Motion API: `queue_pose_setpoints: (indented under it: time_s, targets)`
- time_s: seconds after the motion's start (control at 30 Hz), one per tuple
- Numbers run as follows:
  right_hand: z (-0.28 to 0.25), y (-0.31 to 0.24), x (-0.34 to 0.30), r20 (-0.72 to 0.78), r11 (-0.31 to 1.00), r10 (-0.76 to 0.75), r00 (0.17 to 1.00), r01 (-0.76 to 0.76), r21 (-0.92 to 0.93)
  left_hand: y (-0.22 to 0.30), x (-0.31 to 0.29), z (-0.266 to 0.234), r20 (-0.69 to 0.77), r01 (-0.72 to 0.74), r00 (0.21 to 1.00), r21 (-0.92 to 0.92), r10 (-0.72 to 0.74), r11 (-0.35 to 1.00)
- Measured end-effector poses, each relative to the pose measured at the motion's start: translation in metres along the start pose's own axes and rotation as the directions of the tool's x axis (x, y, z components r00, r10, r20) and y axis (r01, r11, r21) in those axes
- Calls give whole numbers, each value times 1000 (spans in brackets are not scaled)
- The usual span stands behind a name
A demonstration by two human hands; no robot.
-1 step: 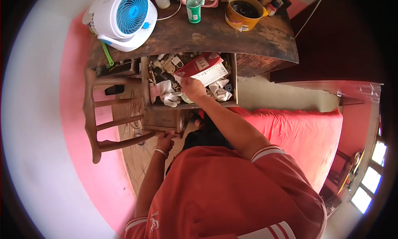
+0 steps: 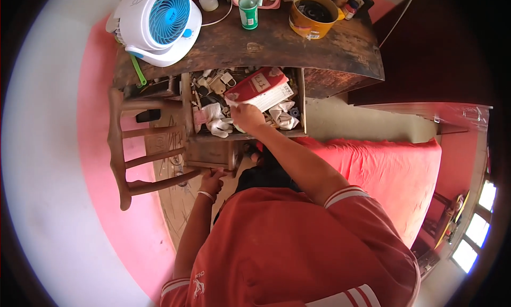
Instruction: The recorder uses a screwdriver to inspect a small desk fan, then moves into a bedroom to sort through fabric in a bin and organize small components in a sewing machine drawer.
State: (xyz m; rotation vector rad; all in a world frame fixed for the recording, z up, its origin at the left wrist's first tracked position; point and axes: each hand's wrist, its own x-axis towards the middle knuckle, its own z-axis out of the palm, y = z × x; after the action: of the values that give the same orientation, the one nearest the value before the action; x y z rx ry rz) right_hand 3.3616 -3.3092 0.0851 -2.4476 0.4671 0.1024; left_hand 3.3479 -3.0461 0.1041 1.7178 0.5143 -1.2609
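An open wooden drawer (image 2: 246, 137) juts out of the desk, crammed with small odds and ends. Above it, my right hand (image 2: 248, 117) is closed at the near edge of a red-and-white booklet or flat box (image 2: 259, 83); the exact kind is unclear. White cloth gloves (image 2: 217, 121) lie left of this hand, and a crumpled white wrapper (image 2: 283, 114) lies to its right. Behind the gloves sits a padlock (image 2: 228, 79). Lower left, my left hand (image 2: 212, 182), with a band at the wrist, is closed on the wooden chair (image 2: 159, 187) where a rail meets the seat.
On the desk (image 2: 271, 51) stand a white fan (image 2: 159, 25) with blue blades, a green-labelled bottle (image 2: 248, 11) and a yellow pot (image 2: 314, 17). A green strip (image 2: 138, 70) hangs at its left edge. A red-covered bed (image 2: 378, 174) lies to the right.
The red-and-white booklet or box has shifted slightly and its red face now sits flatter. My right hand has barely moved; my left hand stays on the chair.
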Motion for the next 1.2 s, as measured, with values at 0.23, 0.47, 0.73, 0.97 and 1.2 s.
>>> queue_pose_setpoints:
  time_s: [0.23,0.47,0.73,0.97,1.2]
  targets:
    - [-45,-32,-33,171,973,122,978,-152,174,12,34,-4,5,42,999,-215,-42,976]
    - [-25,-33,2,285,801,-408,867,490,-343,60,58,49,-55,-19,998,-553,-14,833]
    - [-35,12,3,478,686,-263,838,510,-518,37,61,49,-41,-30,999,-633,6,774]
    - [6,-54,44,518,594,-570,638,756,-276,-9,54,44,-24,-13,1000,-744,-7,668]
    - [-4,-33,59,750,346,-522,406,905,-249,-34,60,47,-29,85,985,-780,-172,620]
